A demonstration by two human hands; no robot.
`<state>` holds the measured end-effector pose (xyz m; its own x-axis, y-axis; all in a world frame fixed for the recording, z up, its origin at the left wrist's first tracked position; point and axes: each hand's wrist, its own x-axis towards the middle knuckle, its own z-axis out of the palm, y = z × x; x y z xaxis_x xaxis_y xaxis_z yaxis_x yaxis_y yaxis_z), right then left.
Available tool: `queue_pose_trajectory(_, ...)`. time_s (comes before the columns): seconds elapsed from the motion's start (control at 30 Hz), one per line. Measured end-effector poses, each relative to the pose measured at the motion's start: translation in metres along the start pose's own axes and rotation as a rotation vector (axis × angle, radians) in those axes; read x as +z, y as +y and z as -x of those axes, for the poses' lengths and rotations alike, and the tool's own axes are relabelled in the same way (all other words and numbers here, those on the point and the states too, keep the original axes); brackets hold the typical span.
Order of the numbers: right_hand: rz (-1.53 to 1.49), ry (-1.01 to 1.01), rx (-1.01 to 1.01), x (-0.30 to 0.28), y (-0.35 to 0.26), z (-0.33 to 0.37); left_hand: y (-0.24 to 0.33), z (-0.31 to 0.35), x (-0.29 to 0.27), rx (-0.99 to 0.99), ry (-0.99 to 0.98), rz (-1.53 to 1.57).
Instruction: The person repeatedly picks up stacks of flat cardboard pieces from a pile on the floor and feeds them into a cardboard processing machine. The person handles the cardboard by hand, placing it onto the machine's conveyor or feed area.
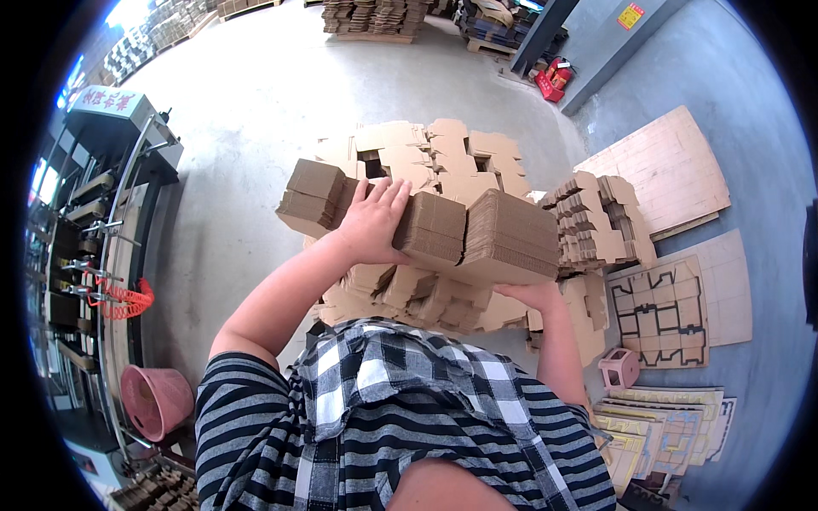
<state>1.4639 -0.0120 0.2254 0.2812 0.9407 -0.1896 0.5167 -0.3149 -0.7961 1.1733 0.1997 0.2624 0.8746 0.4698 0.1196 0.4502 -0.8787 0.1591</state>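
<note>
A thick stack of brown die-cut cardboard blanks [509,230] is held up in front of my body, its layered edges facing up. My left hand [375,223] grips it left of the middle, the fingers laid over a recess between two blocks of edges. Near the right end, my right hand [532,295] supports the stack from beneath; part of its fingers is hidden under the cardboard. Behind and below lie more piles of flat cardboard blanks [392,140]. To the right, another notched pile of blanks [588,223] stands beside them.
A machine [106,187] with a coiled orange hose [128,300] runs along the left, with a pink basket [158,402] by it. Boards [660,166] lean at the right wall, near a pink stool [619,369] and cutting-die boards [673,426]. A fire extinguisher [557,73] stands far right.
</note>
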Motion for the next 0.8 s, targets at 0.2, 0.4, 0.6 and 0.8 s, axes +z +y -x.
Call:
queue_pose_trajectory(0.2,-0.038,0.031,-0.012,0.004,-0.020,-0.003,0.010,-0.010,0.001,-0.039,-0.056,-0.042)
queue_pose_trajectory(0.4,-0.029,0.014,0.017,-0.002,-0.016,-0.011,0.014,-0.011,0.007,-0.036,-0.037,-0.084)
queue_pose_trajectory(0.6,-0.020,0.079,0.040,-0.010,-0.015,-0.004,0.015,-0.009,0.015,-0.074,0.041,-0.105)
queue_pose_trajectory(0.8,0.170,0.150,-0.296,0.004,-0.023,-0.002,0.024,-0.012,0.011,-0.150,0.019,-0.060)
